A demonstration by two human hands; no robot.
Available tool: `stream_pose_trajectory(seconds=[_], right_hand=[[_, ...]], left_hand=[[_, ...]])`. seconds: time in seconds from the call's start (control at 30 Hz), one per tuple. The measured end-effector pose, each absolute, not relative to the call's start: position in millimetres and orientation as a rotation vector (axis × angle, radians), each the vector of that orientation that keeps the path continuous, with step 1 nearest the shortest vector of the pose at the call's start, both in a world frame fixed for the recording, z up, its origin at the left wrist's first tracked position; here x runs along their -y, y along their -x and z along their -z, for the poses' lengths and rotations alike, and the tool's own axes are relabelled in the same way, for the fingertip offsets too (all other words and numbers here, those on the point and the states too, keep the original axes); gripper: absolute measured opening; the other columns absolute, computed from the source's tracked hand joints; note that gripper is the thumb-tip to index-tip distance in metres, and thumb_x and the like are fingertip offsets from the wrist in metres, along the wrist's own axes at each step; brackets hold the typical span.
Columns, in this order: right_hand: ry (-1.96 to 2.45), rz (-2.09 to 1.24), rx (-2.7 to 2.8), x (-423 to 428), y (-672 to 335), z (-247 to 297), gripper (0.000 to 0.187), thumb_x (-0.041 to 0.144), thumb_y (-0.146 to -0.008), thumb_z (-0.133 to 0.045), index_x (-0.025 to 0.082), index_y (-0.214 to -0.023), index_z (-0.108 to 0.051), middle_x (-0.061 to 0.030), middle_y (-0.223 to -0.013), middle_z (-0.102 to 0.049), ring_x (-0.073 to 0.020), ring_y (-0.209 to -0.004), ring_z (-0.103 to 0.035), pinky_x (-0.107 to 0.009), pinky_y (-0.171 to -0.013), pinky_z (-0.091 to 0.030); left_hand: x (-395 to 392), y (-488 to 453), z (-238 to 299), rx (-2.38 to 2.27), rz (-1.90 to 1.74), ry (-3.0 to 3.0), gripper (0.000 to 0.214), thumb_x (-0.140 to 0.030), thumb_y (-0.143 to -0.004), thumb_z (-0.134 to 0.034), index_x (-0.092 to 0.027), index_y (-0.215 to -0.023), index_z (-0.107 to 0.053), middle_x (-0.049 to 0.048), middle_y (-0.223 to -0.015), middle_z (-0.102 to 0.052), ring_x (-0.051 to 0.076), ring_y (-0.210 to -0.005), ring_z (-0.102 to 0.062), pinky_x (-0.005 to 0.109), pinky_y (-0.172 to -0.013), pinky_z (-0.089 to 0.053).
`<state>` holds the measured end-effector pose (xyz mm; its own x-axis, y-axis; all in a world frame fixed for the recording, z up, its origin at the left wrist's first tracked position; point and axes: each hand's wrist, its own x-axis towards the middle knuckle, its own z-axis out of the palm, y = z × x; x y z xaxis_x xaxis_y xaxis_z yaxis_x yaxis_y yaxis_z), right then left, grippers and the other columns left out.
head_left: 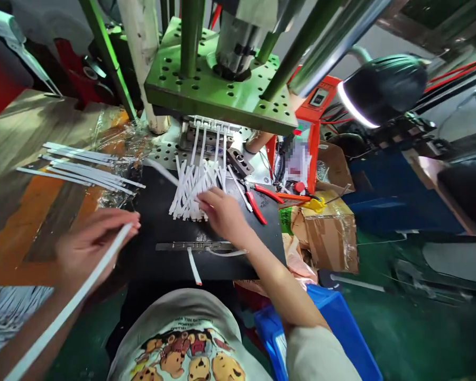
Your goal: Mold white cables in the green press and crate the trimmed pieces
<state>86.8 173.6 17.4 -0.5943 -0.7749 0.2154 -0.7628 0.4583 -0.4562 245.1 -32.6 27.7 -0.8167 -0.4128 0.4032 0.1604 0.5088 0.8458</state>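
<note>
My left hand (97,241) is closed on a long flat white strip (69,304), which trails down across the forearm to the lower left corner. At the centre, a heap of white strips (188,193) lies on the black work surface (146,225). My right hand (226,214) reaches to the heap's right side, thumb and fingertips pinched together on a strip there. Behind the heap, several white strips run from a metal fixture (210,132) under the green press plate (222,100). Nearer to me, a slotted metal bar (182,246) has two white strips in it.
Red-handled pliers (256,206) lie right of the heap. More white strips (87,166) rest on the wooden table (8,211) at left. A lit lamp (381,87), a cardboard box (329,235) and a blue bin (337,328) stand to the right.
</note>
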Motion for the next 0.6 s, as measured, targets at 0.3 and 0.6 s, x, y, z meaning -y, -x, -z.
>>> stream_pose_trajectory(seconds=[0.3, 0.6], right_hand=[[1.182, 1.384, -2.58, -254, -165, 28, 0.016, 0.015, -0.096, -0.054, 0.021, -0.1, -0.067, -0.0074, -0.1, -0.074, -0.0187, -0.094, -0.07, -0.033, -0.082, -0.057], [1.378, 1.263, -2.677, -244, -166, 36, 0.018, 0.011, -0.096, -0.048, 0.021, -0.101, -0.062, -0.0081, -0.097, -0.072, -0.0202, -0.091, -0.066, -0.037, -0.081, -0.053]], left_hand=[[-4, -248, 26, 2.496, 1.044, 0.298, 0.012, -0.011, -0.092, -0.063, -0.019, -0.1, -0.066, 0.0026, -0.099, -0.072, 0.015, -0.091, -0.069, 0.029, -0.083, -0.056], [-5, -244, 19, 2.604, 0.612, 0.567, 0.016, -0.004, -0.091, -0.058, -0.012, -0.105, -0.061, 0.0086, -0.1, -0.071, 0.022, -0.094, -0.067, 0.037, -0.083, -0.049]])
